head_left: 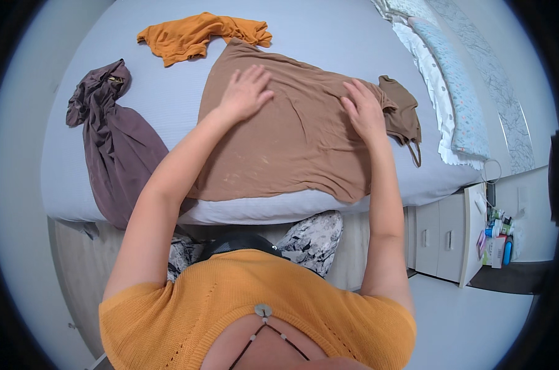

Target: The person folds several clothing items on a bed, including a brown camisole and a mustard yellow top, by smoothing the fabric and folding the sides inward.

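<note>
Laid Out on the Pale Bed (156,86)

A brown garment (291,135) spreads flat across the middle, creased, reaching the near edge. An orange garment (196,37) lies crumpled beyond it; a purple garment (122,139), twisted at its far end, lies left. An olive strapped top (404,114) meets its right side. Farther right rests a patterned light-blue pillow (453,89).

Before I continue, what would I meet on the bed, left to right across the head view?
Dark purple garment → brown garment, with the left hand then the right hand over it → olive strappy garment → pale blue bedding.
</note>
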Available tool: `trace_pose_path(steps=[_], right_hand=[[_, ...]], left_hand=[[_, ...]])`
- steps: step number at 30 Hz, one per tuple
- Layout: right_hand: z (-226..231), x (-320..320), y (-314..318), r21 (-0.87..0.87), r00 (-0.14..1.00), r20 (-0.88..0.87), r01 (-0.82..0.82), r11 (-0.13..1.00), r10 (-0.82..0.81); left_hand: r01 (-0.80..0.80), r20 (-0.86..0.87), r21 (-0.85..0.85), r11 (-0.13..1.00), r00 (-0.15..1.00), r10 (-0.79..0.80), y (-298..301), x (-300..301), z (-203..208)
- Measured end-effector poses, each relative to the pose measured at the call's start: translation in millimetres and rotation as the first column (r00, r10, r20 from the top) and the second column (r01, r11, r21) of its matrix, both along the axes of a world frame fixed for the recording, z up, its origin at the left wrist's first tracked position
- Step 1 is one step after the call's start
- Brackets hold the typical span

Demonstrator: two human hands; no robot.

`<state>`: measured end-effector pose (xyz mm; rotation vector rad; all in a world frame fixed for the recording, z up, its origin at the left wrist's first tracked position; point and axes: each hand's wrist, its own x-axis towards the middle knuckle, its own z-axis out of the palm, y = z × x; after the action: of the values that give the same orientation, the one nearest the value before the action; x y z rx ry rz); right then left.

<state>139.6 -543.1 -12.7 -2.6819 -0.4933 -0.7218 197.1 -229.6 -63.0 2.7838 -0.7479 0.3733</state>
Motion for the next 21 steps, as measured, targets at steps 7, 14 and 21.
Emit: trace_pose_path(steps=[7, 14, 21], right_hand=[[-54.0, 27.6, -0.9, -0.288, 0.924, -0.300, 0.147, 0.946, -0.235], [-44.1, 29.3, -2.7, -0.307, 0.935, -0.271, 0.141, 0.941, -0.228], [-15.1, 35.3, 53.9, 0.118, 0.980, -0.186, -0.043, 0.992, 0.065]], left_hand=[[-0.392, -0.049, 0.108, 0.913, 0.916, 0.399, 53.0, 44.7, -14.2], [-0.270, -0.084, -0.423, 0.865, 0.962, 0.260, 70.4, 52.1, -26.7], [-0.486, -0.490, -0.769, 0.415, 0.865, 0.104, 115.3, 10.0, -15.2]])
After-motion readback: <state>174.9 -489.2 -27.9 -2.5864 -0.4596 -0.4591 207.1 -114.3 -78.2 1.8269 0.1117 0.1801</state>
